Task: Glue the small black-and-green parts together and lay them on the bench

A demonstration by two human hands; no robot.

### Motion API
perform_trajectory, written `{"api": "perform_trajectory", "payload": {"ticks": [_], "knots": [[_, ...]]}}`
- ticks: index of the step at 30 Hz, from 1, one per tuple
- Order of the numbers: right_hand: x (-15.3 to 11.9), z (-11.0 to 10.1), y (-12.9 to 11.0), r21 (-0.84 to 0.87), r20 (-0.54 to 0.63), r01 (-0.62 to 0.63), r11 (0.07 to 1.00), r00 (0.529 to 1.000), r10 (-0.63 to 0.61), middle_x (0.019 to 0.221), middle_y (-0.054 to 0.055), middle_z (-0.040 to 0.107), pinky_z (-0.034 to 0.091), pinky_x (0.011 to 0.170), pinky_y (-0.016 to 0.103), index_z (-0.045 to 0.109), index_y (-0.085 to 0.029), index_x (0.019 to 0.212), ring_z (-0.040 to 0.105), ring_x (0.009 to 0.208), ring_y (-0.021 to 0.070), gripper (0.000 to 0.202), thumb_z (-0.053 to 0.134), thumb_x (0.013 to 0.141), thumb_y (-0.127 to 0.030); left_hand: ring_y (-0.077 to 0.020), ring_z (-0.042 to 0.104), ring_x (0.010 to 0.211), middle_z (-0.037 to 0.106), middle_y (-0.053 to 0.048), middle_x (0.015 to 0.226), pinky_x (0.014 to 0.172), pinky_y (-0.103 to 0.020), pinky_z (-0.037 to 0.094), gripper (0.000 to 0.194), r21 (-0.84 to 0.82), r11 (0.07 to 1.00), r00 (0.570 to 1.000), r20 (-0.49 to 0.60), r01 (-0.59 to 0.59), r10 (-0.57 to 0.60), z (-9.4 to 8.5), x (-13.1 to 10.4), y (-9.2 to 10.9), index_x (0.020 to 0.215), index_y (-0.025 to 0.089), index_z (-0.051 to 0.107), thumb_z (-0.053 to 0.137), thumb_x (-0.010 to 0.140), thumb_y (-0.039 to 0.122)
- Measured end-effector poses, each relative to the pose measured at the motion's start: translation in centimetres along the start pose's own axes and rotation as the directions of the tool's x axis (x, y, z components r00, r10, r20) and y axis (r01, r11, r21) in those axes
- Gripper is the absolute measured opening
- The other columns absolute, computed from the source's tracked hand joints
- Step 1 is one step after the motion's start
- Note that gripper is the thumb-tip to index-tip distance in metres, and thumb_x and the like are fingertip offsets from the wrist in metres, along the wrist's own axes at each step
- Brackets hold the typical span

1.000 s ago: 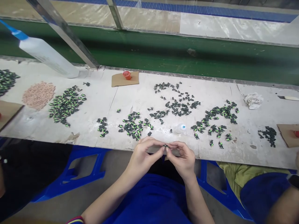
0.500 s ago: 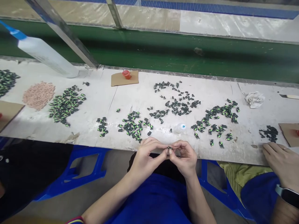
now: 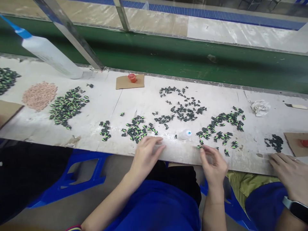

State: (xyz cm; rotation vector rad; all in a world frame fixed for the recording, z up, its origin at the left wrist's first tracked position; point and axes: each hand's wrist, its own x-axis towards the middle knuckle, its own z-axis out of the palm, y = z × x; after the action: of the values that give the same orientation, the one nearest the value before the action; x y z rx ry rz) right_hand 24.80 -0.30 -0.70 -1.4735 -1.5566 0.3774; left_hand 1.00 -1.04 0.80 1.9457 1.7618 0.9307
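My right hand [image 3: 214, 163] is at the table's front edge, thumb and index finger pinched at a small black-and-green plastic piece [image 3: 199, 146]. The piece is low over or on the tabletop, just below a scattered group of similar black-and-green pieces [image 3: 218, 122]. My left hand [image 3: 148, 152] hovers at the front edge with thumb and fingers apart and nothing seen between them. It is nearest to another pile of black-and-green pieces [image 3: 136, 128], partly covering its lower side. A small white bottle with a blue tip [image 3: 186, 134] stands between my hands.
Small black parts [image 3: 184, 112] lie mid-table. A red cup [image 3: 132, 78] sits on cardboard [image 3: 122, 83]. Left are a pink pile [image 3: 40, 96] and a large bottle [image 3: 53, 57]. Crumpled tissue [image 3: 260, 108] and a co-worker's hand [image 3: 288, 170] are at right.
My hands have parted from a shared pinch on a small piece. The right moved right to the scattered group with a black-and-green piece; the left moved slightly left and opened.
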Motion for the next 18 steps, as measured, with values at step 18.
{"api": "perform_trajectory", "payload": {"ticks": [18], "knots": [[2.0,4.6,-2.4,0.197,0.243,-0.103,0.975,0.969,0.053,0.103,0.01,0.071,0.055,0.083,0.042,0.052,-0.022,0.099,0.066,0.1,0.0256,0.028,0.069,0.08,-0.035,-0.0211,0.056,0.084,0.067,-0.005,0.083,0.074,-0.036,0.045,0.02,0.117,0.983,0.99,0.042,-0.139,0.135,0.0,0.5,-2.6,0.092,0.022,0.069,0.05,0.095,0.025]]}}
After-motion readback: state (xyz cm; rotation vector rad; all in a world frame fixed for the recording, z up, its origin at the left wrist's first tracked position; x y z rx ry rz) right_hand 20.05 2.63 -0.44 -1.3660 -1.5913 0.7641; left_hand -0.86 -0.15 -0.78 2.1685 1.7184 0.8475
